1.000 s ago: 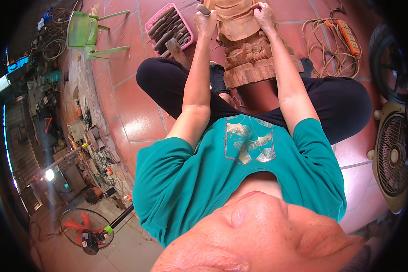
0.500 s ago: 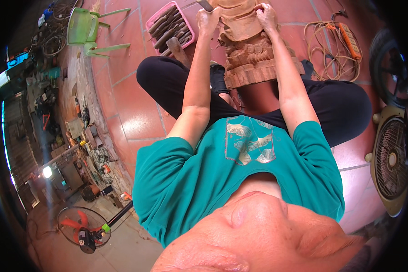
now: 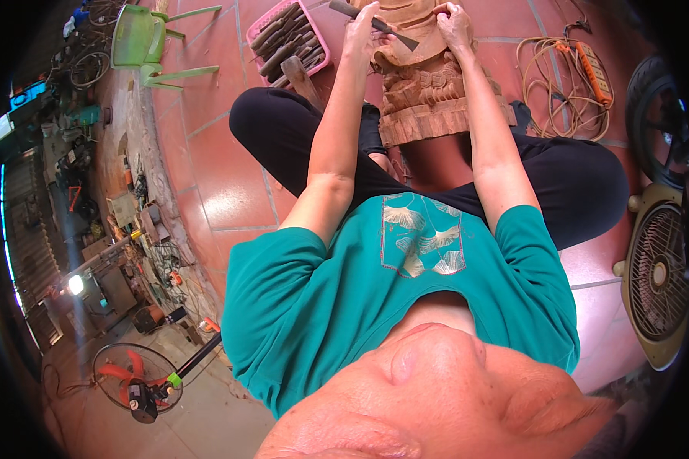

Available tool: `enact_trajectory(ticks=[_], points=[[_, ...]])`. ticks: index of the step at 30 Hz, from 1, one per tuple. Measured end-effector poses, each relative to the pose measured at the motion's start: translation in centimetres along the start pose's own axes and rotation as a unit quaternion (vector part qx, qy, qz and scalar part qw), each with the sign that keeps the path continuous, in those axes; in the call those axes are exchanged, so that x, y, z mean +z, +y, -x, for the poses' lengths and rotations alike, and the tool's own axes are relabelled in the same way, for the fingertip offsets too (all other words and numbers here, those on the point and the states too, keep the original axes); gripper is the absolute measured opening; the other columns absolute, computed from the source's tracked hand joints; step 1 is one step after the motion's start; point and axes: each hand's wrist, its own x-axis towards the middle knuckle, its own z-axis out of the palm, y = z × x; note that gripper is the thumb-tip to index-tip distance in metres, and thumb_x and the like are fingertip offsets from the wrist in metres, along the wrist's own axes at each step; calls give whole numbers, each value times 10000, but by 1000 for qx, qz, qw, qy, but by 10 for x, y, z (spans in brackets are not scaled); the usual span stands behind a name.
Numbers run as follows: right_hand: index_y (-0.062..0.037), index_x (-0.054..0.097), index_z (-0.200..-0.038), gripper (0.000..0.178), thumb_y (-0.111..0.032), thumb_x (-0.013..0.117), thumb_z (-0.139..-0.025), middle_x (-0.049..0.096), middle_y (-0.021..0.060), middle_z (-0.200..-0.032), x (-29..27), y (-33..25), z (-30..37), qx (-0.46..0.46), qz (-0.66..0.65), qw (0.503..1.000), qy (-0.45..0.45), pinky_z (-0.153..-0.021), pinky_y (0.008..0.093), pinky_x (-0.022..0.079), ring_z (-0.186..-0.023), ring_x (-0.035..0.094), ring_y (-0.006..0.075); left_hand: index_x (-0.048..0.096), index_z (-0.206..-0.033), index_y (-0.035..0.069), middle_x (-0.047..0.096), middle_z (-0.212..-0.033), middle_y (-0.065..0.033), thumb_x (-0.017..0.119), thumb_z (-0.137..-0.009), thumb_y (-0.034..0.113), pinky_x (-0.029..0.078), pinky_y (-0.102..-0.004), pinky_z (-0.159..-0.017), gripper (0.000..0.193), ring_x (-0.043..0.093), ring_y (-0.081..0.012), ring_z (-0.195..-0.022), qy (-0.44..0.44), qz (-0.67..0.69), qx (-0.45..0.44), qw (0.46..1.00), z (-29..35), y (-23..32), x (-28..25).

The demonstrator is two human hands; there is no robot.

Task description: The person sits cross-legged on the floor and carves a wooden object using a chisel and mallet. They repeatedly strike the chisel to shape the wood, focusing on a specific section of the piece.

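My left hand (image 3: 359, 32) is closed around a wood-carving chisel (image 3: 394, 32). Its dark handle sticks out toward the upper left, and the flared blade points down to the right over the carving. Beneath both hands lies a brown wood carving (image 3: 425, 96), with layered relief and a rough, flat near end; its far part runs out of the picture. At the carving's right side, my right hand (image 3: 455, 29) has its fingers curled in with the fingertips together. Whatever those fingers hold, if anything, is hidden.
A pink basket (image 3: 327, 61) of several chisels stands left of the carving, beside a wooden mallet (image 3: 298, 76). On the right are an orange power strip (image 3: 594, 73) with coiled cord, a wheel (image 3: 658, 122) and a box fan (image 3: 658, 271). A green chair (image 3: 139, 46) stands far left.
The chisel has turned in my left hand, so its blade now shows across the carving. That hand has shifted slightly right and up. My right hand has barely moved.
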Motion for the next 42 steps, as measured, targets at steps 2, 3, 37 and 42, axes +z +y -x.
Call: enact_trajectory(ticks=[2, 3, 37, 42], points=[[-47, 640, -860, 127, -80, 539, -790, 610, 213, -852, -3, -3, -2, -4, -9, 1000, -10, -737, 458, 483, -833, 592, 402, 572, -904, -4, 671, -760, -235, 652, -899, 375, 538, -346, -501, 387, 663, -282, -560, 4, 1, -1, 1000, 1, -2, 0], [-46, 644, -869, 126, -86, 554, -792, 618, 206, -861, -5, -6, -4, 17, -18, 999, -37, -731, 440, 488, -833, 601, 380, 574, -907, -6, 672, -761, -234, 653, -899, 373, 541, -346, -504, 387, 663, -282, -560, 7, 1, -4, 1000, 2, -2, 1], [-101, 491, -1122, 596, -206, 867, -672, 512, 34, -992, -22, -187, -31, 44, -305, 846, -436, -829, 314, 426, -943, 489, 152, 679, -892, 37, 666, -800, -247, 613, -826, 360, 509, -493, -686, 336, 660, -423, -815, 181, -419, 241, 857, 39, 47, 20], [-101, 520, -1096, 485, -127, 820, -716, 524, 23, -999, -33, -194, -31, 88, -302, 836, -449, -802, 290, 431, -939, 494, 131, 681, -1005, 61, 679, -929, -246, 627, -838, 398, 512, -498, -773, 380, 649, -420, -919, 210, -483, 259, 810, 34, 43, 21]])
